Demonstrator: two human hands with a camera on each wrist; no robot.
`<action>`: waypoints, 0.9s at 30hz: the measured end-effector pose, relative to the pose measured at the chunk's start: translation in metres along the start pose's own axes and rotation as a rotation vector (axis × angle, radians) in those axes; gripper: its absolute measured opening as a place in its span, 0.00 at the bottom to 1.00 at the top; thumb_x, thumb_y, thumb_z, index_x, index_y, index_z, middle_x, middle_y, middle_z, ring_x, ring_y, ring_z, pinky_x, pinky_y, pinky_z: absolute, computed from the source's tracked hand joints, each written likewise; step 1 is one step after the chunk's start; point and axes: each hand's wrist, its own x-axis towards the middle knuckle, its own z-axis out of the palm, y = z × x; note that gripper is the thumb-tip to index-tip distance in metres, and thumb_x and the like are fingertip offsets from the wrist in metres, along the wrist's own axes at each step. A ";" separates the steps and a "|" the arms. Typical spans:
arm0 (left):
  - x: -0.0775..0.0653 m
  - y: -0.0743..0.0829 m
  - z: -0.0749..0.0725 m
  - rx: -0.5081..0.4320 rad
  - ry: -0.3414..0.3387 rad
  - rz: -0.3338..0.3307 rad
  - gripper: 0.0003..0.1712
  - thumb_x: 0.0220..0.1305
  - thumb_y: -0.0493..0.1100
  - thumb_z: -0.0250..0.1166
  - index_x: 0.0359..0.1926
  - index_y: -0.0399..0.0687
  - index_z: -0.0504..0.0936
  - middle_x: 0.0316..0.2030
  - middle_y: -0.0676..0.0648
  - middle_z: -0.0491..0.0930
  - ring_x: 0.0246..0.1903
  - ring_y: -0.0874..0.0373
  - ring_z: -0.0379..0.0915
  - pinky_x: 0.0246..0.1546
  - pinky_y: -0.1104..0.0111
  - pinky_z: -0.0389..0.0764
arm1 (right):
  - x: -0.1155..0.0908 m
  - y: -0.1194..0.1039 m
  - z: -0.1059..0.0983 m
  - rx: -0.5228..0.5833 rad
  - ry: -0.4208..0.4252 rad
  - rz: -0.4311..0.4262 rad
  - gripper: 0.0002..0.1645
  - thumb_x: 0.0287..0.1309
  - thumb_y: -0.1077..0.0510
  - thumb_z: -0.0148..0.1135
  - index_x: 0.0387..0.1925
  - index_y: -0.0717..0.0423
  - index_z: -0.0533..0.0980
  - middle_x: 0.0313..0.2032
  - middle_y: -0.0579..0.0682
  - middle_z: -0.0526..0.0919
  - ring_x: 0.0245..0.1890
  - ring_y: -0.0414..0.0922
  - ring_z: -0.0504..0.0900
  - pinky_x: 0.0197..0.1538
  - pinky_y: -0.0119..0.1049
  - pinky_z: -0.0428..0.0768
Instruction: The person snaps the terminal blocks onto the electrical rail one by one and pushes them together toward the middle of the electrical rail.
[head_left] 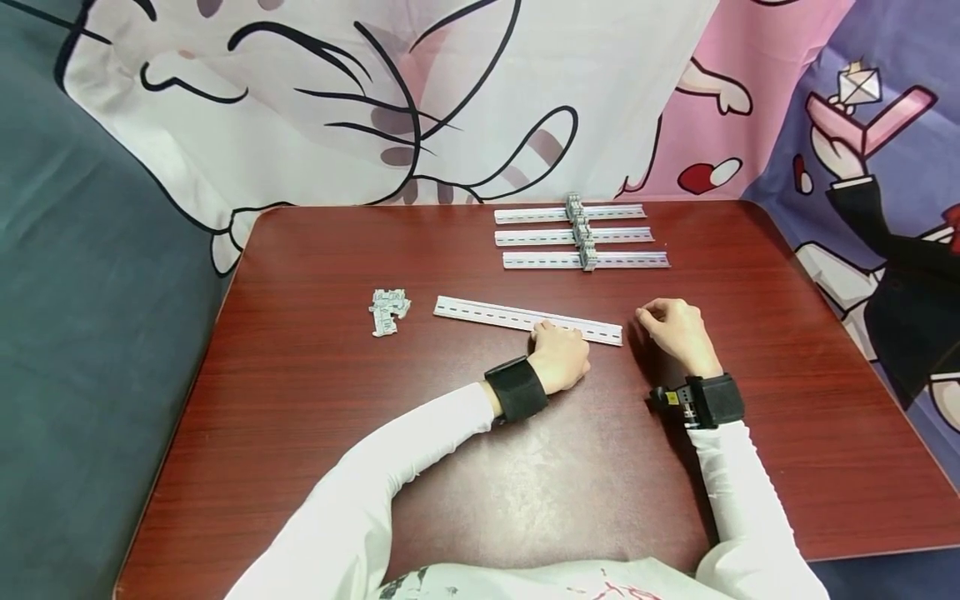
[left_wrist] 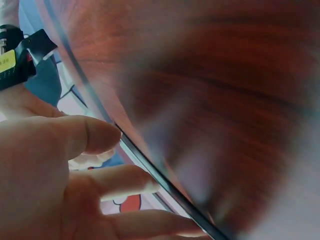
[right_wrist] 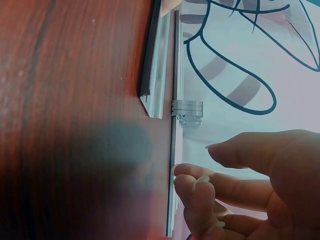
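Note:
A slotted metal DIN rail (head_left: 487, 312) lies slightly slanted across the middle of the table. My left hand (head_left: 558, 357) grips it right of its middle, thumb and fingers at its edge in the left wrist view. Past the rail's right end, my right hand (head_left: 678, 333) hovers with loosely bent fingers and holds nothing. A gap shows between its thumb (right_wrist: 237, 150) and fingers in the right wrist view. Left of the rail lies a small group of pale grey terminal blocks (head_left: 388, 312).
Farther back, three more DIN rails (head_left: 536, 237) lie side by side, with a row of grey terminal blocks (head_left: 581, 233) across them. The brown wooden table (head_left: 315, 467) ends at a printed cloth (head_left: 300, 150) behind it. A dark green surface (head_left: 97, 292) borders the left side.

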 end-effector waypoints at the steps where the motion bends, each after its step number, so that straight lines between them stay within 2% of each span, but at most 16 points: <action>1: 0.000 0.002 0.000 -0.004 -0.009 -0.010 0.20 0.67 0.59 0.54 0.51 0.55 0.81 0.50 0.53 0.81 0.49 0.46 0.73 0.40 0.60 0.71 | 0.000 0.000 0.000 -0.002 0.000 0.003 0.19 0.66 0.52 0.54 0.42 0.65 0.81 0.36 0.62 0.85 0.32 0.53 0.79 0.33 0.37 0.71; 6: -0.002 0.013 -0.003 -0.005 -0.042 -0.067 0.20 0.67 0.60 0.54 0.54 0.63 0.82 0.55 0.54 0.78 0.56 0.41 0.72 0.50 0.55 0.75 | 0.000 -0.001 0.001 -0.008 -0.005 0.005 0.19 0.65 0.52 0.55 0.42 0.64 0.82 0.33 0.60 0.85 0.31 0.52 0.79 0.32 0.36 0.71; 9: -0.001 0.020 -0.004 -0.005 -0.069 -0.114 0.25 0.68 0.60 0.54 0.61 0.59 0.77 0.61 0.52 0.75 0.61 0.39 0.69 0.54 0.52 0.75 | 0.001 -0.001 0.001 -0.007 -0.009 0.005 0.19 0.65 0.52 0.55 0.42 0.64 0.82 0.32 0.59 0.85 0.30 0.51 0.78 0.31 0.36 0.71; 11: 0.001 0.026 -0.004 -0.002 -0.091 -0.149 0.29 0.69 0.60 0.53 0.66 0.56 0.73 0.63 0.51 0.74 0.63 0.40 0.68 0.54 0.52 0.75 | 0.001 -0.001 0.001 -0.008 -0.013 0.006 0.19 0.65 0.52 0.55 0.42 0.63 0.82 0.32 0.59 0.85 0.30 0.51 0.79 0.31 0.36 0.71; 13: 0.004 0.030 -0.004 0.015 -0.109 -0.186 0.29 0.70 0.59 0.51 0.67 0.56 0.71 0.65 0.53 0.71 0.63 0.43 0.68 0.51 0.53 0.77 | 0.001 -0.001 0.002 -0.012 -0.015 0.004 0.19 0.65 0.52 0.55 0.42 0.63 0.82 0.32 0.59 0.85 0.30 0.51 0.79 0.31 0.35 0.72; 18: 0.016 0.037 -0.002 0.124 -0.104 -0.276 0.21 0.73 0.55 0.45 0.60 0.68 0.77 0.64 0.59 0.71 0.57 0.52 0.74 0.43 0.56 0.79 | 0.002 -0.002 0.005 -0.003 -0.016 -0.010 0.18 0.65 0.53 0.55 0.41 0.65 0.82 0.29 0.59 0.85 0.26 0.48 0.81 0.30 0.35 0.74; 20: 0.022 0.039 -0.001 0.143 -0.093 -0.303 0.21 0.73 0.55 0.44 0.58 0.70 0.78 0.60 0.61 0.75 0.54 0.57 0.74 0.43 0.56 0.79 | 0.002 -0.003 0.006 0.005 -0.016 -0.016 0.18 0.65 0.53 0.55 0.41 0.65 0.82 0.28 0.59 0.85 0.25 0.46 0.81 0.30 0.35 0.74; 24: 0.031 0.045 -0.005 0.175 -0.138 -0.327 0.22 0.74 0.54 0.42 0.63 0.68 0.73 0.61 0.60 0.74 0.59 0.58 0.70 0.47 0.53 0.77 | 0.002 -0.005 0.010 0.016 -0.024 -0.014 0.18 0.65 0.54 0.55 0.41 0.65 0.82 0.28 0.58 0.85 0.25 0.45 0.79 0.29 0.34 0.73; 27: 0.036 0.051 -0.007 0.218 -0.204 -0.361 0.25 0.76 0.52 0.37 0.68 0.69 0.67 0.67 0.56 0.68 0.61 0.51 0.71 0.51 0.51 0.75 | 0.002 -0.007 0.013 0.026 -0.034 -0.014 0.18 0.65 0.54 0.55 0.41 0.65 0.82 0.27 0.58 0.84 0.24 0.43 0.78 0.29 0.34 0.73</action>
